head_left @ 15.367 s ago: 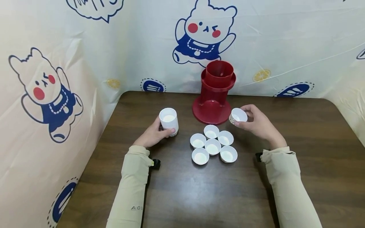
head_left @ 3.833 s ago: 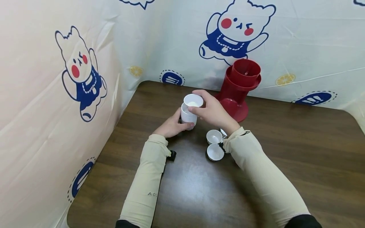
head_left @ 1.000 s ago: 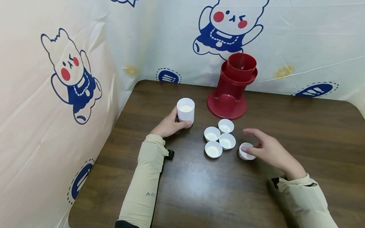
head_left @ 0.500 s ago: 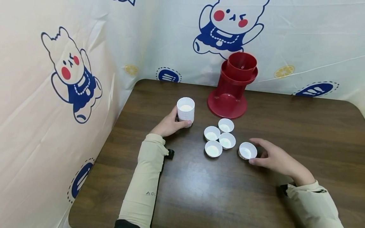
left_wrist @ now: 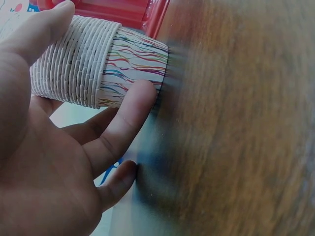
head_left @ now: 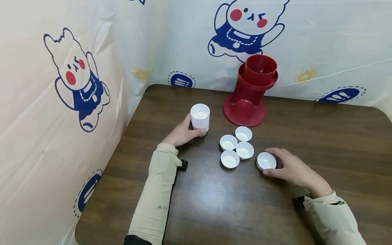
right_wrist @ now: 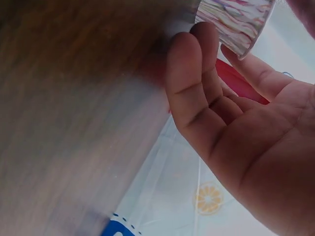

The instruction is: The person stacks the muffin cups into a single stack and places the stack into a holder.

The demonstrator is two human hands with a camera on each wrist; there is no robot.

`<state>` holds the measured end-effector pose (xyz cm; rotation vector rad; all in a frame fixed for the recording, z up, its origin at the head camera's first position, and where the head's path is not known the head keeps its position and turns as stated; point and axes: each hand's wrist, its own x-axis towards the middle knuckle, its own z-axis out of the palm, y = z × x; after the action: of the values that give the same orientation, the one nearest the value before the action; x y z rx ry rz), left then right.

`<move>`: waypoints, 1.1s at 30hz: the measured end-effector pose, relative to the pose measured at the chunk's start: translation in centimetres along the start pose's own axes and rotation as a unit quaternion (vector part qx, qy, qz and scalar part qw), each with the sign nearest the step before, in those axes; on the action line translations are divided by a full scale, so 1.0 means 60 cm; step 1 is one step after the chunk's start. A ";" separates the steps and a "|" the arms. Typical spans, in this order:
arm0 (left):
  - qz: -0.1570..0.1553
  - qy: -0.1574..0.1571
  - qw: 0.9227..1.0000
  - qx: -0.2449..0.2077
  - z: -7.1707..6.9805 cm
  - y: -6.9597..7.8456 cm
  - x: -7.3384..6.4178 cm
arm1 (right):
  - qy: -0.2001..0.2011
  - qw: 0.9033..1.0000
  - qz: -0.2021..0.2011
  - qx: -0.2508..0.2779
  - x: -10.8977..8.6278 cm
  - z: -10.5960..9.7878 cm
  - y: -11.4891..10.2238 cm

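My left hand [head_left: 183, 131] grips a tall stack of nested white paper baking cups [head_left: 200, 117] on the table's left side. In the left wrist view, the lowest cup [left_wrist: 135, 64] shows wavy coloured lines, with many rims packed above it. My right hand [head_left: 294, 170] curves round a single paper baking cup [head_left: 266, 161], thumb at its near side and index finger at its far side. This cup stands upright, apart from the others; its streaked wall [right_wrist: 236, 19] sits between thumb and fingers in the right wrist view. Several more cups [head_left: 229, 159] stand upright between my hands.
A dark red cylindrical holder [head_left: 251, 88] on a round base [head_left: 244, 114] stands at the back of the brown wooden table [head_left: 208, 211]. Behind the table hangs a pale cloth [head_left: 171, 41] with cartoon prints.
Earlier my right hand put a cup onto the stack; since then it has moved to the separate cup at right, and its fingers have closed in round it. The cluster has fewer cups than at first.
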<state>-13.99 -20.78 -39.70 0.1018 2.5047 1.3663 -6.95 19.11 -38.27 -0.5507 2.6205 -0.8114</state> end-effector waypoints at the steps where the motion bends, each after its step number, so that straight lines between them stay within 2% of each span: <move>1: 0.000 0.000 1.000 0.000 -0.001 0.001 0.000 | 0.002 1.000 -0.004 -0.003 0.000 0.001 0.000; 9: 0.000 0.000 1.000 0.001 -0.001 0.000 0.003 | 0.026 1.000 -0.002 -0.012 0.000 0.005 -0.005; 14: 0.000 0.000 1.000 0.001 0.000 -0.004 0.003 | 0.060 0.998 0.006 0.009 -0.001 -0.001 -0.014; 22: 0.000 0.000 1.000 0.000 0.000 -0.003 0.001 | 0.117 0.991 -0.018 0.061 0.003 -0.008 -0.022; 27: 0.002 0.001 1.000 0.000 0.001 -0.001 0.001 | 0.125 0.988 -0.026 0.092 0.010 -0.013 -0.034; 33: 0.001 0.001 1.000 0.001 0.000 -0.002 0.002 | 0.109 0.989 -0.017 0.094 0.025 -0.022 -0.056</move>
<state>-14.07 -20.81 -39.85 0.1029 2.5090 1.3650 -7.95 16.46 -35.57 -0.4781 2.6943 -1.1750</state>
